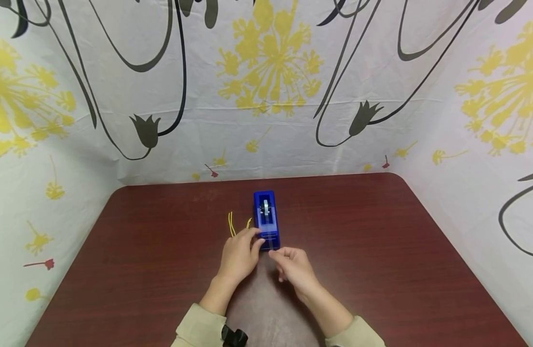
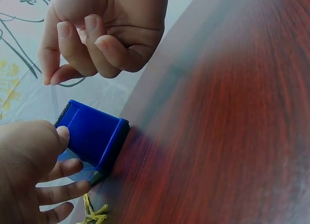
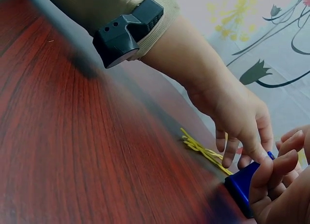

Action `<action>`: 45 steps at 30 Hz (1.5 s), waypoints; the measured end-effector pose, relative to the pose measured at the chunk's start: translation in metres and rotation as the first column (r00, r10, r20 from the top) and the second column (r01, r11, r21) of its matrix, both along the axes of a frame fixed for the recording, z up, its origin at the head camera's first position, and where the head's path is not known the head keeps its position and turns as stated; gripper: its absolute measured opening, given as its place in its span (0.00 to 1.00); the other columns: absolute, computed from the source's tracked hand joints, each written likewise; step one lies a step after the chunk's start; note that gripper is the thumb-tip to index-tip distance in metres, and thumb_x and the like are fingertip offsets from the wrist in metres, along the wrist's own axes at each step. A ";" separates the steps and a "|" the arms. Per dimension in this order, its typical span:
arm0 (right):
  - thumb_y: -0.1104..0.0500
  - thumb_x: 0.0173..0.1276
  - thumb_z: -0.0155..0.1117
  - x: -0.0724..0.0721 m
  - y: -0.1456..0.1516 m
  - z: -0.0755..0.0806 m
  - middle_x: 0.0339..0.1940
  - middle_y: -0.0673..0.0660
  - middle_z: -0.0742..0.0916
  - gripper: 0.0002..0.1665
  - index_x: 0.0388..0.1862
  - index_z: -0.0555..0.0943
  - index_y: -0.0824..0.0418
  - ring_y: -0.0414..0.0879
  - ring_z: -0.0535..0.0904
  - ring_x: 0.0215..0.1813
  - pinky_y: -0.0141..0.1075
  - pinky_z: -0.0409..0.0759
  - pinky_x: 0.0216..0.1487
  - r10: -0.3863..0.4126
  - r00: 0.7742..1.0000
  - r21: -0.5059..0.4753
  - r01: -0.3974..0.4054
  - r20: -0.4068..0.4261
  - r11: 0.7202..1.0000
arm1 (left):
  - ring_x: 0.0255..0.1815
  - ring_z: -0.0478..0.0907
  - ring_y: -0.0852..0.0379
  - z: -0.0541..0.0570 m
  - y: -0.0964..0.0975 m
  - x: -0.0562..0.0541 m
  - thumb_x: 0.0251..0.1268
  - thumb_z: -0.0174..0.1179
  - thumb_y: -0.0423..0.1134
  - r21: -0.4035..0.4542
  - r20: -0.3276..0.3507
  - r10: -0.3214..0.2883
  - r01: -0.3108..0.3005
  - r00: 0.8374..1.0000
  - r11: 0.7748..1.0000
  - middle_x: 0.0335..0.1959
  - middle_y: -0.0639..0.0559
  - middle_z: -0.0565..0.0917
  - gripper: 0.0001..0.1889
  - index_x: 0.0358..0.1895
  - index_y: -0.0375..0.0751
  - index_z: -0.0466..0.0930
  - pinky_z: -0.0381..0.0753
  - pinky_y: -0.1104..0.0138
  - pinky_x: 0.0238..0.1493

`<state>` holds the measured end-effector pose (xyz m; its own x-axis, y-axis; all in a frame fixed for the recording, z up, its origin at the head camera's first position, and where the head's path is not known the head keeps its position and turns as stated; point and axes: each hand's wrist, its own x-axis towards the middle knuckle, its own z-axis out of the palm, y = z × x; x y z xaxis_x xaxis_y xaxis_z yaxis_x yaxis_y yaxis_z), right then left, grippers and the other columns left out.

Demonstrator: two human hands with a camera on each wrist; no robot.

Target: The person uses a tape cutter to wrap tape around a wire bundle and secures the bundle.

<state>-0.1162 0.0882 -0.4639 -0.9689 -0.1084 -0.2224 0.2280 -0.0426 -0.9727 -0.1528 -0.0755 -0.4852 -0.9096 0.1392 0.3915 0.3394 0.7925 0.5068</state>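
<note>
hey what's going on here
A person is working at a blue tape dispenser on a dark red-brown table. Their left hand holds it near its cutting end, while the right hand pinches just in front of that end, seemingly on the tip of the clear tape, which is hard to make out. Some yellow strands lie left of the dispenser, partly hidden by the left hand in the head view.
</note>
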 end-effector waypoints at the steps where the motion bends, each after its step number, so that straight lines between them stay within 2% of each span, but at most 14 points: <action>1: 0.62 0.70 0.66 0.000 0.000 0.000 0.12 0.48 0.72 0.15 0.23 0.77 0.65 0.38 0.62 0.13 0.31 0.72 0.21 0.000 1.000 0.002 0.000 -0.001 1.000 | 0.24 0.75 0.60 0.000 0.000 0.000 0.70 0.66 0.42 0.002 0.000 0.000 0.000 1.000 1.000 0.30 0.56 0.81 0.11 0.51 0.43 0.85 0.77 0.60 0.33; 18: 0.62 0.70 0.65 0.003 0.000 -0.002 0.12 0.48 0.72 0.14 0.26 0.78 0.70 0.37 0.62 0.12 0.29 0.70 0.20 -0.005 1.000 0.003 0.005 -0.003 1.000 | 0.25 0.76 0.60 -0.001 0.000 -0.001 0.69 0.66 0.42 0.012 -0.010 -0.002 0.002 1.000 1.000 0.29 0.57 0.81 0.12 0.51 0.44 0.85 0.77 0.57 0.36; 45: 0.62 0.70 0.66 0.010 0.002 0.001 0.12 0.48 0.72 0.13 0.26 0.78 0.67 0.36 0.61 0.11 0.30 0.71 0.20 -0.003 1.000 -0.012 0.003 0.014 1.000 | 0.24 0.75 0.61 -0.002 0.000 -0.001 0.70 0.65 0.42 0.016 -0.007 -0.004 0.004 1.000 1.000 0.29 0.57 0.81 0.12 0.51 0.42 0.85 0.77 0.57 0.37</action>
